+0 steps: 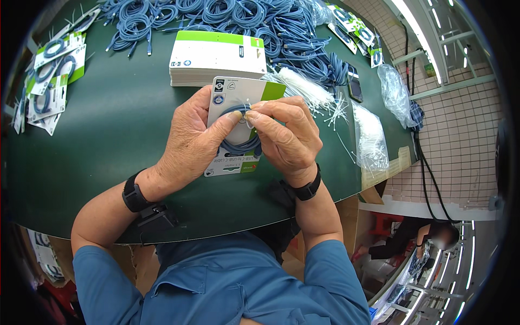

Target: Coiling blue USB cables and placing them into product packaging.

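Note:
In front of me a white and green backing card (pixel 223 166) stands tilted, with a coiled blue cable (pixel 241 145) lying against its face. My left hand (pixel 192 132) grips the card's left side, its thumb pressing the coil onto the card. At the top of the coil a thin white cable tie (pixel 248 122) loops through; my right hand (pixel 287 130) pinches it between thumb and forefinger. The card partly hides the left fingers. Just behind it sits a stack of blank-faced white and green cards (pixel 216 57).
Coiled blue cables (pixel 233 16) pile up along the far side of the green table (pixel 108 151). Loose white cable ties (pixel 303 86) lie at right, near a phone (pixel 354 86) and a plastic bag of ties (pixel 371 143). Carded cables (pixel 54 81) lie at far left. Another person (pixel 403 241) is at lower right.

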Demonstrator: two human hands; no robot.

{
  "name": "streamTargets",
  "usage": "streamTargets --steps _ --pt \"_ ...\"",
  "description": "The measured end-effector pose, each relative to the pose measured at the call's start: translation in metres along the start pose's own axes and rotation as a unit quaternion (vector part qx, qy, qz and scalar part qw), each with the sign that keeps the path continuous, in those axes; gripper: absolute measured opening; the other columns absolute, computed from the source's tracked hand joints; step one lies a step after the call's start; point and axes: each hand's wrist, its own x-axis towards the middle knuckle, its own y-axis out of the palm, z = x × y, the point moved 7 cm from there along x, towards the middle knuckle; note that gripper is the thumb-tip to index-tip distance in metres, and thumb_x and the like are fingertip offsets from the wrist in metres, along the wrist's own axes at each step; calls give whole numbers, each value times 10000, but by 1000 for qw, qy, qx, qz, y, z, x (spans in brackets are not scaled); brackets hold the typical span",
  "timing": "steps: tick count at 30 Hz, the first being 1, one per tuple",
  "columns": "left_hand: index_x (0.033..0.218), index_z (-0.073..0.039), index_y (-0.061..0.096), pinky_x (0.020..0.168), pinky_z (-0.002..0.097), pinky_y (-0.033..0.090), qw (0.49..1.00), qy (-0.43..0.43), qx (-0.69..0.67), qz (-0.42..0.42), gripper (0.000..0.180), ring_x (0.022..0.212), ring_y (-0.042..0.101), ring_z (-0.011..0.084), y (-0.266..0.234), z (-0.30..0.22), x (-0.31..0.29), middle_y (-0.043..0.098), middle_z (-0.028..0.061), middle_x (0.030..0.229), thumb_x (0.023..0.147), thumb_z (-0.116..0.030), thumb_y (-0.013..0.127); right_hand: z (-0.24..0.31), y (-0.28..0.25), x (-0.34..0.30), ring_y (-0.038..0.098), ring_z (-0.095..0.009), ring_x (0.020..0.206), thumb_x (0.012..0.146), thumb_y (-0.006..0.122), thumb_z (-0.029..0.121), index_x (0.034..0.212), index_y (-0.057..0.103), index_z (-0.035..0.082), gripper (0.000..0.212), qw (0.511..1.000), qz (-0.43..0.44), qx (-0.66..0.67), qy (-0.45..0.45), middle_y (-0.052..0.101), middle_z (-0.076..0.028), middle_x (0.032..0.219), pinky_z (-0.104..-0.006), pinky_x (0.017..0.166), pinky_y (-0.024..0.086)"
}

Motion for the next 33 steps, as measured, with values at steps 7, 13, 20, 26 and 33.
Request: streamTargets --steps 7,13,20,26,33 --pt "1325 22 605 925 293 554 994 35 94 31 318 1061 671 123 18 -12 7 724 77 1173 1023 -56 665 -19 -22 11 698 -253 805 765 813 -96 1054 780 69 334 999 -12 -5 36 750 -103 952 -345 637 549" --pt "1343 6 575 943 293 534 997 8 81 -6 330 1081 653 131 5 2 -5 690 81 1227 1029 -51 661 -14 -10 1 651 -275 748 765 762 -15 981 726 58 231 997 -2 60 45 704 -72 917 -387 620 555" --pt "1357 4 550 966 292 532 1000 2 12 0 333 1095 661 142 10 2 -5 674 85 1247 1045 -51 651 2 -12 2 624 -278 797 773 738 35 986 681 64 223 1000 24 11 1 675 -60 980 -395 684 552" --pt "1435 -7 518 947 292 554 999 18 30 12 409 1089 671 138 2 6 1 682 82 1262 1056 -71 656 -2 -7 6 617 -274 796 750 739 43 928 643 70 204 1000 9 0 6 649 -53 943 -394 672 545" --pt "1389 7 535 996 295 520 999 8 34 17 379 1123 652 137 2 6 1 669 86 1263 1029 -18 647 -10 -12 11 600 -286 801 828 732 126 930 658 81 134 997 51 20 54 613 -56 898 -415 661 533"
